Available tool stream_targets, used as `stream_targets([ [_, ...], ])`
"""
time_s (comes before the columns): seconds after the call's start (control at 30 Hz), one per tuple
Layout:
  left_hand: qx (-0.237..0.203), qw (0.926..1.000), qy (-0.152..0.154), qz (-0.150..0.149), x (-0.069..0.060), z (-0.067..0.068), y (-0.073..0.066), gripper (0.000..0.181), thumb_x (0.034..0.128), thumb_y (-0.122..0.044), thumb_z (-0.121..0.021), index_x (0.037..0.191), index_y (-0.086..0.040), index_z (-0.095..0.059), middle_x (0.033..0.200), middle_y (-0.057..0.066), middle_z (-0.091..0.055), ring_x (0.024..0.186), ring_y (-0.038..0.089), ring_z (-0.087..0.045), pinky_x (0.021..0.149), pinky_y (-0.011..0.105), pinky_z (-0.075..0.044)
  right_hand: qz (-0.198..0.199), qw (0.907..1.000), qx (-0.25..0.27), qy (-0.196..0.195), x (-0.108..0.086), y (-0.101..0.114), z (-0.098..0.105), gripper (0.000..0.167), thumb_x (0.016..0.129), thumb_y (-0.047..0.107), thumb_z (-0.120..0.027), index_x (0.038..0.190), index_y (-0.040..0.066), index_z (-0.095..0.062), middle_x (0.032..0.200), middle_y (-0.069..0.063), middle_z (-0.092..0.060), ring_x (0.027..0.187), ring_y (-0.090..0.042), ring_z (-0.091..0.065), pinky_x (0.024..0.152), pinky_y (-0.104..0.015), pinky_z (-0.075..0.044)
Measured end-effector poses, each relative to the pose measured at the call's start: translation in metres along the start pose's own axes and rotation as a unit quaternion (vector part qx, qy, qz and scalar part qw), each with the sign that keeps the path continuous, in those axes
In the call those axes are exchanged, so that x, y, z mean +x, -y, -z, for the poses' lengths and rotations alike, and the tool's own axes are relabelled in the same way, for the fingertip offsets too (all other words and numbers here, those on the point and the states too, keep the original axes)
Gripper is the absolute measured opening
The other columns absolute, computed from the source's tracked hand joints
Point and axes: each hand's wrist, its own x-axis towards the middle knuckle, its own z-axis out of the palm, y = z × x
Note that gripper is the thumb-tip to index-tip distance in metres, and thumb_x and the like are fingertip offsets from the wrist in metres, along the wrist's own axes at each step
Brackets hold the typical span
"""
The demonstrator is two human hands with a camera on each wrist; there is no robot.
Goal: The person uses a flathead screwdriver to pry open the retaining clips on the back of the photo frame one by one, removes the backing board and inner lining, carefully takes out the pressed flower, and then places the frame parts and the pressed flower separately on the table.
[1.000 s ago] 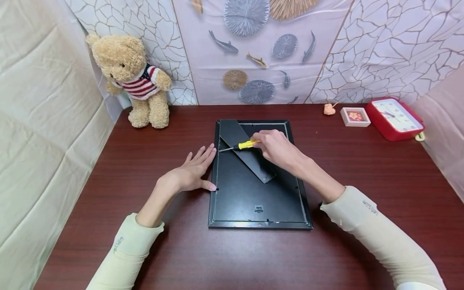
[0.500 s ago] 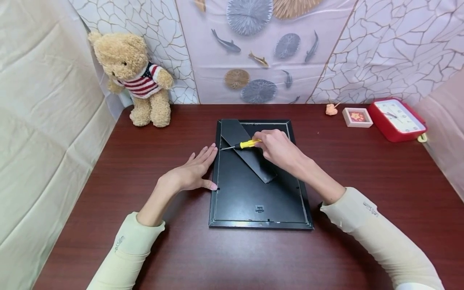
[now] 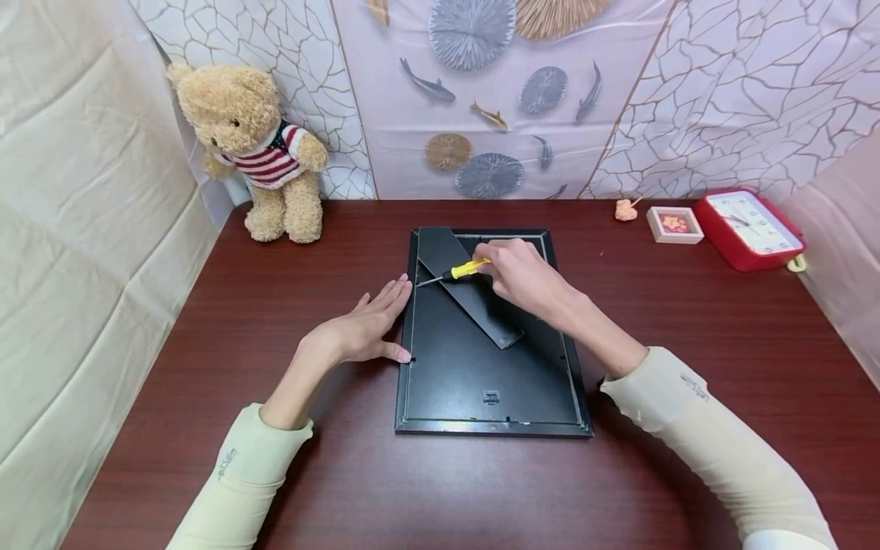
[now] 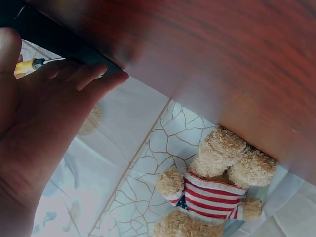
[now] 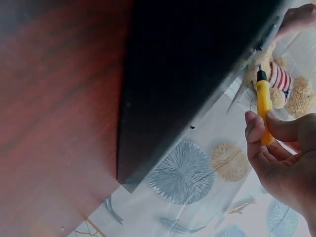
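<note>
Right hand (image 3: 516, 279) grips one yellow-handled screwdriver (image 3: 470, 268), tip at left rim of one back-up picture frame (image 3: 474, 363), centred toward the worktop's (image 3: 351, 489) far edge. Left hand (image 3: 364, 321), fingers extended, touches that rim. Judged risk: if pried too hard, tip slips into left hand. Far-left corner: one teddy bear (image 3: 271, 164). Near far-right corner: one red-cased clock (image 3: 752, 227), one small square box (image 3: 676, 224).

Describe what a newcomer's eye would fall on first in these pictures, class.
Probably the striped-shirted teddy bear at the back left of the table. Next, the yellow screwdriver held in the right hand, slanting over the black picture frame in the middle. Then the red clock at the back right.
</note>
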Motion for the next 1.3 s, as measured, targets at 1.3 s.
stream_targets([
  [1.3,-0.015,0.9998,0.000,0.009,-0.003,0.000,-0.002,0.124,0.0965,-0.046,-0.083,0.177,-0.011,0.004,0.184,0.004,0.017,0.172,0.024,0.009,0.138,0.060,-0.004,-0.002,0.9990,0.045,0.001,0.018,0.003,0.009,0.012,0.104,-0.002,-0.071,0.113,-0.007,-0.076,0.102,-0.019,-0.078,0.086,-0.029,-0.072,0.079,-0.040,-0.063],
])
